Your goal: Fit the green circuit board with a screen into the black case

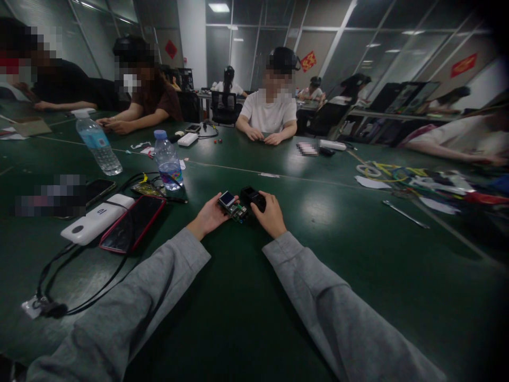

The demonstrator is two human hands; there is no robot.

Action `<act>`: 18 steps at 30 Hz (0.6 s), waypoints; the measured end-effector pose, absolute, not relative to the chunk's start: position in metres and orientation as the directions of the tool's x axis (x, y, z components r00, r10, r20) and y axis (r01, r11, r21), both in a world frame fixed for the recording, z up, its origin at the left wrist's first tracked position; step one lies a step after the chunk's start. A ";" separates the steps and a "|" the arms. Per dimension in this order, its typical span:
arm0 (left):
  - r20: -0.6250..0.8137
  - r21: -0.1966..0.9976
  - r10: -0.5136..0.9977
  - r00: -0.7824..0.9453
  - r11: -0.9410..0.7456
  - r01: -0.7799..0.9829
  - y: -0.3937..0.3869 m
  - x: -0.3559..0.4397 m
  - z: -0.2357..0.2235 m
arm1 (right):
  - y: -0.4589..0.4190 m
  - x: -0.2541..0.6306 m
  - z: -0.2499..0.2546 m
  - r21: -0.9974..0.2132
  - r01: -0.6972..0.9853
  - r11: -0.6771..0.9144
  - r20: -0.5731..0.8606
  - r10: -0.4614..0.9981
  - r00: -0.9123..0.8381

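Over the middle of the green table, my left hand (210, 215) holds a small green circuit board (238, 212) with a little screen (227, 199) attached at its left end. Fingers of this hand curl around the screen side. My right hand (271, 213) grips a black plastic casing (252, 197), thumb in front and fingers behind it. Board and casing are side by side, very close; whether they touch I cannot tell. Details inside the casing are too dark to make out.
Left of my hands lie a red-edged phone (133, 224), a white power bank (97, 218) and a looped black cable (85, 305). Two water bottles (169, 162) (98, 143) stand behind. A metal tool (405, 214) and tangled cables (397, 175) lie right. A person (270, 111) sits opposite.
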State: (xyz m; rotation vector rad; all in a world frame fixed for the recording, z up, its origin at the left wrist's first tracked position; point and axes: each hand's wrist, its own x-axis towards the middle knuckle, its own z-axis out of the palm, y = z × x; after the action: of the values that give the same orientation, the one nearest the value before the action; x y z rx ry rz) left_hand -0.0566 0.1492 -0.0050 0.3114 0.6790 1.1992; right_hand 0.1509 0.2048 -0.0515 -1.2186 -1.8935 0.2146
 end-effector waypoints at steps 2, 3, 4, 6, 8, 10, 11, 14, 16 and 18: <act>-0.314 0.565 0.929 0.196 0.349 -0.747 0.150 -0.057 -0.006 | 0.204 0.151 -0.051 -0.551 0.661 0.509 0.560 0.813 -0.160; -0.312 0.568 0.929 0.197 0.349 -0.746 0.150 -0.057 -0.006 | 0.204 0.150 -0.051 -0.554 0.659 0.508 0.559 0.814 -0.158; -0.308 0.571 0.930 0.200 0.349 -0.743 0.150 -0.057 -0.007 | 0.204 0.150 -0.050 -0.557 0.658 0.507 0.558 0.815 -0.156; -0.302 0.574 0.930 0.209 0.353 -0.739 0.151 -0.058 -0.008 | 0.203 0.150 -0.050 -0.558 0.661 0.502 0.553 0.818 -0.155; -0.298 0.573 0.930 0.215 0.355 -0.739 0.151 -0.058 -0.009 | 0.202 0.149 -0.049 -0.555 0.669 0.494 0.547 0.823 -0.155; -0.296 0.570 0.930 0.218 0.355 -0.741 0.152 -0.058 -0.010 | 0.202 0.149 -0.049 -0.553 0.675 0.489 0.542 0.826 -0.155; -0.295 0.569 0.930 0.218 0.355 -0.742 0.152 -0.058 -0.010 | 0.202 0.149 -0.049 -0.552 0.675 0.489 0.542 0.826 -0.155; -0.297 0.565 0.930 0.215 0.353 -0.746 0.152 -0.058 -0.010 | 0.201 0.149 -0.048 -0.553 0.668 0.498 0.548 0.821 -0.158; -0.301 0.559 0.929 0.214 0.354 -0.750 0.152 -0.059 -0.010 | 0.202 0.150 -0.049 -0.553 0.667 0.500 0.547 0.821 -0.163; -0.300 0.557 0.929 0.216 0.355 -0.751 0.152 -0.059 -0.009 | 0.203 0.150 -0.050 -0.552 0.670 0.498 0.544 0.823 -0.163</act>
State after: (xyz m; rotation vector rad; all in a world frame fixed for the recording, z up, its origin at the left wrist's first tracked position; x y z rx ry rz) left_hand -0.0586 0.1517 -0.0095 0.3209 0.6556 1.1915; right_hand 0.1502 0.2034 -0.0500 -1.2358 -1.8986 0.2296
